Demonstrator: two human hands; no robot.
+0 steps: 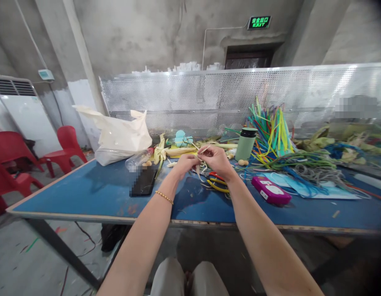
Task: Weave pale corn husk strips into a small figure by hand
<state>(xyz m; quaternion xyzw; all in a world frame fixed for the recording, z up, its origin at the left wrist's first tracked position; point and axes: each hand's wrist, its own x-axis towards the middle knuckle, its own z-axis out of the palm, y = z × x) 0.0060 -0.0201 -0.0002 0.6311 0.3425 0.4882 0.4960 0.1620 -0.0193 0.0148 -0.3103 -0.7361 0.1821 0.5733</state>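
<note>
Above the middle of the blue table (pixel 94 193), my left hand (pixel 184 164) and my right hand (pixel 217 159) meet with their fingertips pinched together. Between them is a pale strip (pixel 198 169) that looks like corn husk; its lower end dangles below the fingers. Fingers partly hide the strip. Under my right wrist lies a tool with yellow and red handles (pixel 218 188), probably pliers, partly covered by the forearm. Pale husk pieces (pixel 160 151) and thin scraps lie behind and around both hands.
Left of the hands are a black phone (pixel 147 184), a clear plastic bottle (pixel 136 160) and a white bag (pixel 122 133). To the right stand a green flask (pixel 245 146) and colourful pipe-cleaner-like sticks (pixel 275 131), with a purple box (pixel 270 191) nearer. A perforated metal screen (pixel 178 98) runs behind.
</note>
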